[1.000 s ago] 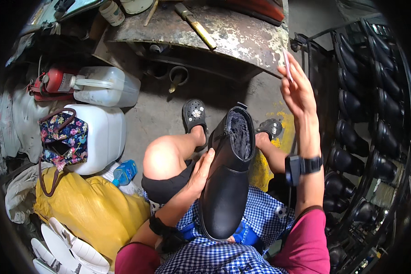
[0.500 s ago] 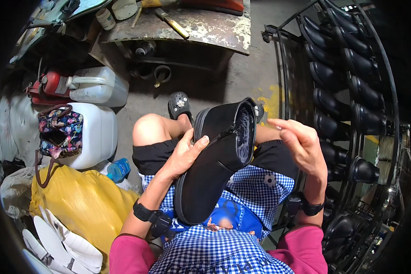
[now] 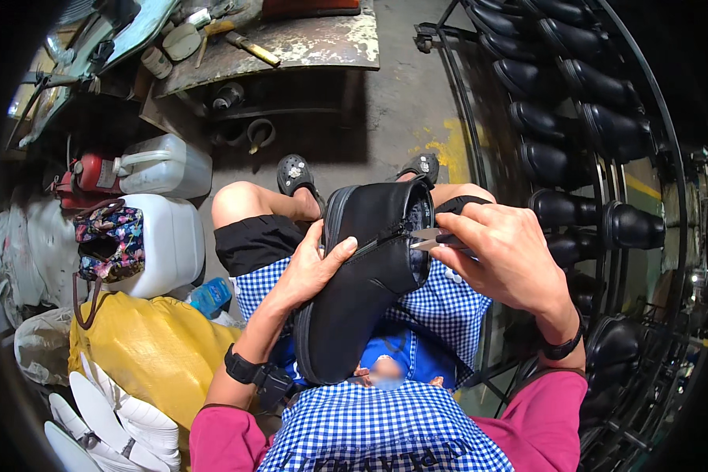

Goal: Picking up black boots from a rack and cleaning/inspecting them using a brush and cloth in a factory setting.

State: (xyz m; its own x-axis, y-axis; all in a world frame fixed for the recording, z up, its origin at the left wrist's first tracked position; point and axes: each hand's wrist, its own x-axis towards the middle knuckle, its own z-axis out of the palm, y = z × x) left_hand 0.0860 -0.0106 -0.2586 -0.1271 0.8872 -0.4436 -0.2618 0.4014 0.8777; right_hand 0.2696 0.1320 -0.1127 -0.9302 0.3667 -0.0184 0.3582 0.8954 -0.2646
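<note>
A black ankle boot lies across my lap, its opening turned away from me and to the right. My left hand grips its side, thumb along the zipper line. My right hand holds small metal snips whose tips touch the boot's collar near the zipper. I sit with bare knees, black shorts and a blue checked apron; black sandals are on my feet.
A curved metal rack with several black boots stands on my right. At left are white plastic jerrycans, a floral bag, a yellow sack and white insoles. A rusty workbench with tools is ahead.
My right hand came down from up near the bench to the boot's collar, now with the snips at the zipper. The boot tilted flatter across my lap.
</note>
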